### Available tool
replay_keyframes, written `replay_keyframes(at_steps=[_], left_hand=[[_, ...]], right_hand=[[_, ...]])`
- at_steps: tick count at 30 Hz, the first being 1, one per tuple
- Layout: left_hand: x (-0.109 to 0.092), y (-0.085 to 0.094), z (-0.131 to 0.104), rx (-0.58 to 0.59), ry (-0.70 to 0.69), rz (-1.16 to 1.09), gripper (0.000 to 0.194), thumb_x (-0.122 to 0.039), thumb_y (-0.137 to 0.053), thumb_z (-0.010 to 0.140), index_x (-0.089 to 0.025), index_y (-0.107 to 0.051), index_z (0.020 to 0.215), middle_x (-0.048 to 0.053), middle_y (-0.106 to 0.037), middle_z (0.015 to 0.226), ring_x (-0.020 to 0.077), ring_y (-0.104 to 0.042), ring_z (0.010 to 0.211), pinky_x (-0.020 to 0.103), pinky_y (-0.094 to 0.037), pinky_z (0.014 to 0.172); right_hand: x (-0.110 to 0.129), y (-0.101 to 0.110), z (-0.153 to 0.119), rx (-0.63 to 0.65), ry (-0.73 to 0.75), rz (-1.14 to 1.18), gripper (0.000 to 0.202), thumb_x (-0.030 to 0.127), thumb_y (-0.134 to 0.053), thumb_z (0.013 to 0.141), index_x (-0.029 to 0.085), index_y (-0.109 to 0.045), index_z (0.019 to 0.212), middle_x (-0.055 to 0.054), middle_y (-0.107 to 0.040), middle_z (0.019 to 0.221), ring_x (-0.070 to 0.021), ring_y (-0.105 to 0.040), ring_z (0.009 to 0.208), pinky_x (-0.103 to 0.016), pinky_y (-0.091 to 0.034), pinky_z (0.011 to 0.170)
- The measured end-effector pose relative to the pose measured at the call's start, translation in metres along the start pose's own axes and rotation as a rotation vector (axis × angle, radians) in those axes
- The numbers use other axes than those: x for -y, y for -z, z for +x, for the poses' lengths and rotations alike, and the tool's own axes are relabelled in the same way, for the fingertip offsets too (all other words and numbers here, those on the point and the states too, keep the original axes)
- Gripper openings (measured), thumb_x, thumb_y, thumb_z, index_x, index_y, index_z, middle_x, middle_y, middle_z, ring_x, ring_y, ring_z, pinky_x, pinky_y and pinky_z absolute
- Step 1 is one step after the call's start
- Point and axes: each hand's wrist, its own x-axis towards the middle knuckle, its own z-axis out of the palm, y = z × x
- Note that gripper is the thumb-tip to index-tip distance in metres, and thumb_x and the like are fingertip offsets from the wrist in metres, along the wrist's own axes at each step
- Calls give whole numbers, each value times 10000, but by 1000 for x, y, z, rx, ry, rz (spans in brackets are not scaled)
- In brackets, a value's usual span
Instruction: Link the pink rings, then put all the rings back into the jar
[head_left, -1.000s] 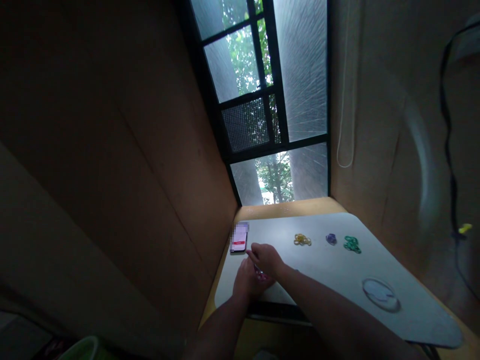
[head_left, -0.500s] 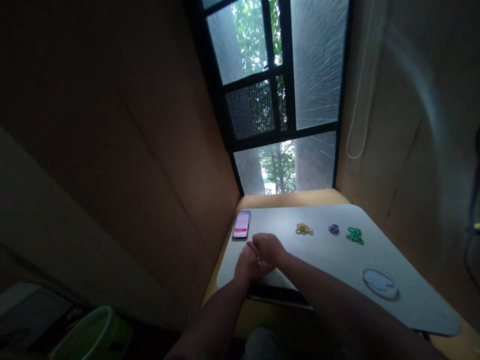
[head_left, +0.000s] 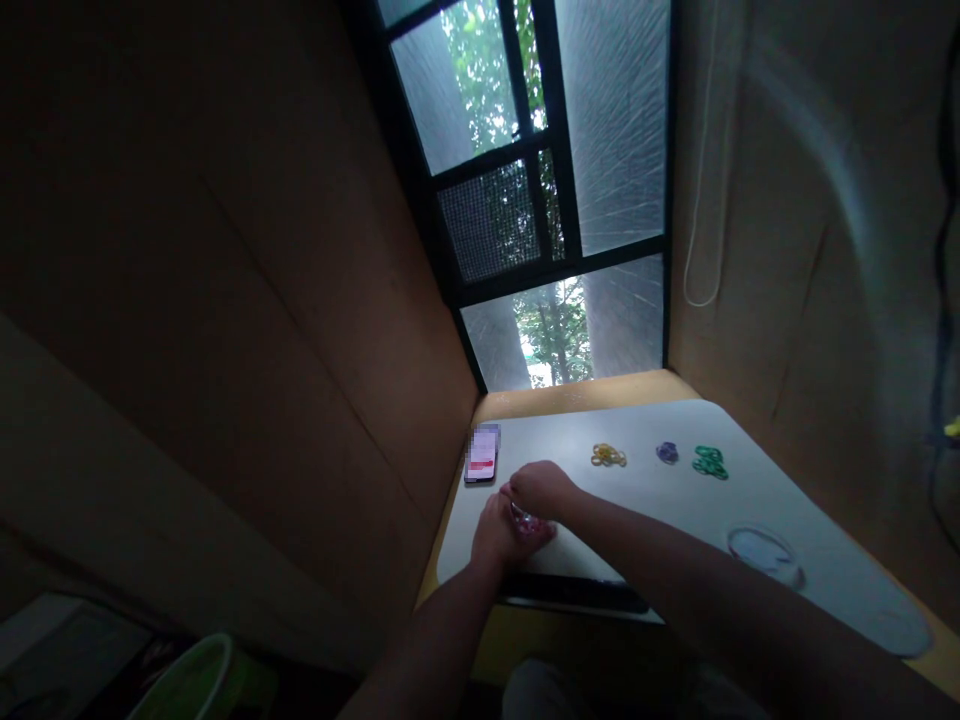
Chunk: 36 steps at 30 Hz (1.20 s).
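Note:
Near the front left of the white table (head_left: 645, 520), my left hand (head_left: 496, 535) is wrapped round a small clear container (head_left: 529, 523) with pink-red bits showing in it. My right hand (head_left: 546, 488) is closed above it, fingers pressed together at the container's top; what they grip is hidden. Beyond the hands lie a pile of yellow loops (head_left: 608, 455), a small purple bundle (head_left: 667, 453) and a pile of green loops (head_left: 709, 462). They look like rubber bands. A round clear lid-like piece (head_left: 765, 556) rests to the right.
A phone (head_left: 481, 455) with a lit screen lies at the table's left edge by the wooden wall (head_left: 337, 300). Behind the table rises a window (head_left: 555, 330). A green bin (head_left: 202, 680) stands low on the left. A cord loop (head_left: 701, 290) hangs on the right wall.
The view has shifted slightly. My right hand has lifted a little off my left, so more of the clear container with its pink-red contents shows between them.

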Motion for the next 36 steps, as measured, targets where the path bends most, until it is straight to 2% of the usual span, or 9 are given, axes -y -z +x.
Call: replay_keyframes(at_steps=[5, 12, 15, 17, 21, 24, 27, 30, 36], left_hand=[[4, -5, 0, -33, 10, 5, 563, -558, -753, 638, -202, -605, 1049, 69, -667, 951, 231, -630, 871, 335, -508, 727], [8, -8, 3, -13, -71, 43, 581, -541, -754, 642, -209, -590, 1090, 90, -649, 1054, 267, -610, 981, 378, -506, 830], [6, -7, 2, -26, -37, 73, 735, -596, -737, 648, -177, -519, 1211, 109, -634, 1081, 279, -603, 1009, 405, -495, 876], [5, -7, 1, -14, -61, 50, 795, -598, -744, 649, -198, -469, 1278, 89, -630, 1122, 261, -600, 1032, 391, -483, 908], [6, -7, 1, 0, -46, 34, 850, -579, -777, 629, -215, -436, 1317, 68, -638, 1120, 250, -598, 1039, 382, -473, 921], [8, -9, 2, 1, -70, 30, 859, -579, -788, 620, -206, -444, 1313, 80, -642, 1122, 251, -600, 1037, 382, -477, 920], [9, -9, 2, -7, -83, 34, 849, -577, -780, 637, -199, -444, 1319, 87, -634, 1150, 254, -601, 1051, 383, -475, 937], [9, -8, 2, 4, -77, 36, 866, -571, -787, 634, -193, -432, 1327, 90, -629, 1172, 256, -596, 1069, 380, -466, 960], [7, -7, 2, 13, -75, 33, 867, -574, -788, 628, -200, -430, 1323, 86, -631, 1177, 265, -597, 1063, 384, -477, 948]], right_hand=[[-1, 3, 0, 6, 1, 31, 355, 383, -482, 934, 159, -755, 888, -143, -730, 826, -244, -695, 773, -304, -451, 668], [-1, 0, -8, -157, 62, 155, 184, 293, -555, 895, 166, -661, 977, -94, -672, 996, -198, -635, 860, -274, -433, 708], [-17, 4, -22, -302, 38, 211, 176, 297, -560, 901, 164, -622, 998, -92, -641, 1021, -191, -598, 923, -276, -427, 780], [-38, 4, -39, -340, -7, 210, 205, 331, -551, 908, 160, -606, 1007, -95, -639, 1011, -189, -593, 903, -282, -423, 791], [-88, -10, -87, -215, -71, 115, 525, 593, -671, 764, 159, -593, 1049, -101, -663, 974, -238, -612, 881, -318, -420, 766], [-111, -23, -119, -64, -82, 45, 670, 645, -719, 678, 162, -581, 1121, -119, -678, 1017, -258, -625, 890, -318, -406, 740], [-114, -32, -132, 15, -86, -12, 545, 584, -655, 773, 173, -587, 1125, -115, -696, 971, -241, -630, 833, -301, -372, 691], [-106, -35, -130, -1, -127, -36, 368, 488, -551, 879, 186, -608, 1082, -102, -706, 927, -219, -628, 785, -291, -333, 655], [-100, -36, -117, 24, -174, -37, 325, 458, -459, 926, 215, -630, 1057, -62, -716, 849, -195, -617, 711, -278, -279, 601]])
